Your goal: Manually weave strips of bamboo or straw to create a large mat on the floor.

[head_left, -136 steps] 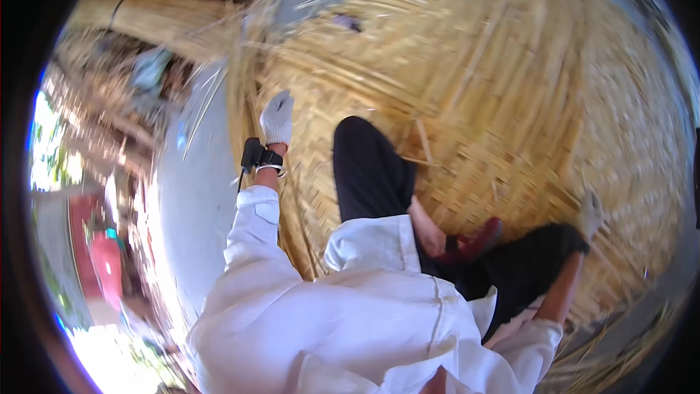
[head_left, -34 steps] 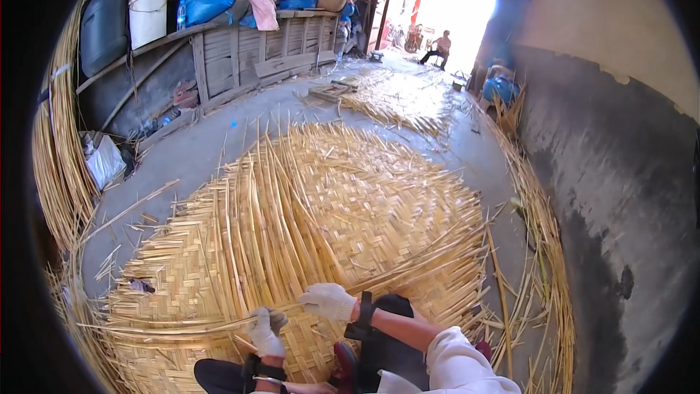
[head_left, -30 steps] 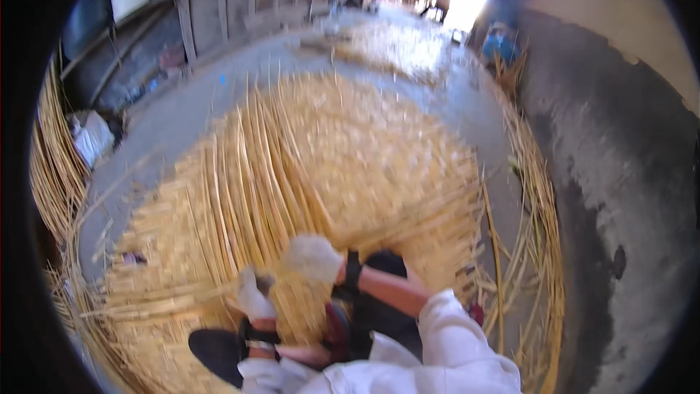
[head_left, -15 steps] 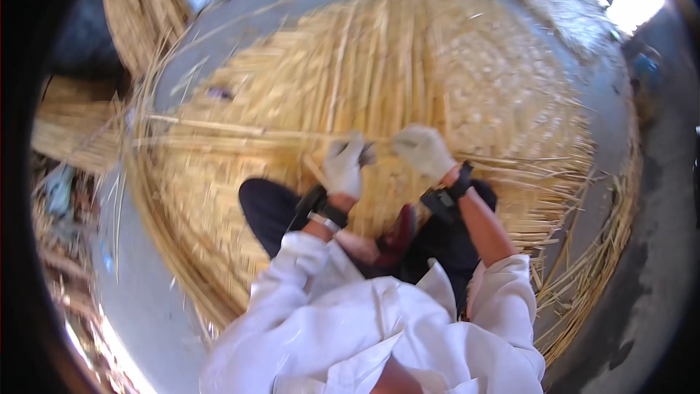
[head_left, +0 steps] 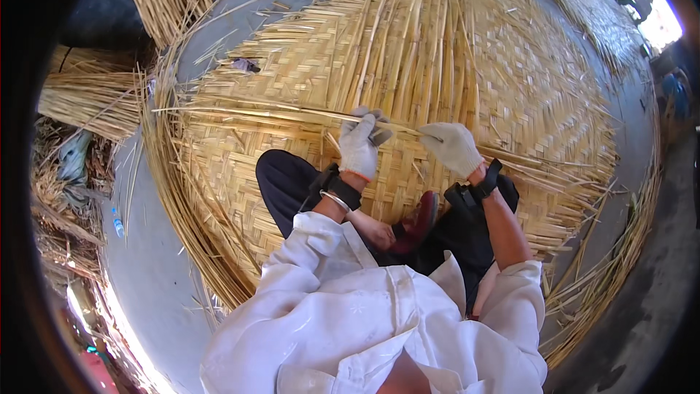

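And here we are, both hands up over the big woven mat [head_left: 539, 95], which spreads out beyond them and to either side. The left hand [head_left: 359, 147], gloved, has its fingers curled round a long strip [head_left: 284, 108] that reaches far out to the left across the mat. The right hand [head_left: 450, 148], gloved too, looks to be pinching the near end, fingertips together; the exact hold is hard to see under the glove.

Now, the danger spots! Just beyond the hands stands a fan of loose strips [head_left: 412, 51], close by; a sideways sweep could snag them and drag them askew. That long tail out left is the other worry: with only its end held, it could whip round or catch on the bundle of strips [head_left: 169, 222] curving along the mat's left edge. Bend it too sharply between the two hands and it might split, dry as it looks. Soft gloves could let a thin strip slip, too, or catch on a splinter.

And look below the hands: the knee [head_left: 281, 175] and the red shoe [head_left: 421, 225] sit right over the weave, so a shift of weight might crack or pin something underneath.
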Tool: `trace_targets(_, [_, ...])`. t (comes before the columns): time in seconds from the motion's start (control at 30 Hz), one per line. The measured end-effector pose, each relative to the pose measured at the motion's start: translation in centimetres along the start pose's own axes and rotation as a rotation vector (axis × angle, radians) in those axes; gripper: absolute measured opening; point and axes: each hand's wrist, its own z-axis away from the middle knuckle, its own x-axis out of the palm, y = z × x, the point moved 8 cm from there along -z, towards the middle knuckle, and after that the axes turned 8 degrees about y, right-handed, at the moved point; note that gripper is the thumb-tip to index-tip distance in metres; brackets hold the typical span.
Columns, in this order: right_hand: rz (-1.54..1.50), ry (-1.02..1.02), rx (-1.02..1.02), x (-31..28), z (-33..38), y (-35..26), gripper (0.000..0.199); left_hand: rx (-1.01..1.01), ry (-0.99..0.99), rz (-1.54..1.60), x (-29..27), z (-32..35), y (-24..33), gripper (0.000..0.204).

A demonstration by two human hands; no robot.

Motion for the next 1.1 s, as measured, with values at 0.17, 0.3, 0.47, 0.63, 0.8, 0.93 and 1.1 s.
trace_targets(0.17, [-0.137, -0.078, 0.132, 0.4, -0.4, 2.3, 0.019, -0.083, -0.228, -0.017, 0.6, 0.0, 0.3, 0.022])
trace_targets(0.3, [0.072, 0.192, -0.221, -0.4, -0.4, -0.7, 0.014, 0.029, -0.065, -0.154, -1.2, -1.2, -0.1, 0.022])
trace_targets(0.47, [0.344, 0.258, -0.305, 0.1, 0.5, -2.3, 0.009, 0.014, 0.200, -0.192, -2.6, -0.8, -0.4, 0.015])
trace_targets(0.63, [0.256, 0.112, -0.189, 0.1, 0.8, -4.8, 0.009, 0.006, 0.161, -0.080, -2.9, -1.3, 0.2, 0.011])
trace_targets(0.8, [0.505, 0.208, -0.360, -0.1, 1.8, -3.2, 0.012, -0.310, 0.066, -0.045, -1.5, 0.5, -2.4, 0.014])
trace_targets(0.93, [0.496, 0.325, -0.138, -1.1, 2.1, -0.8, 0.015, -0.346, 0.000, -0.066, -1.1, 1.3, -3.6, 0.015])
trace_targets(1.1, [0.514, 0.482, -0.108, -2.9, 3.1, 1.0, 0.019, -0.339, 0.034, -0.026, -0.8, 2.0, -3.9, 0.018])
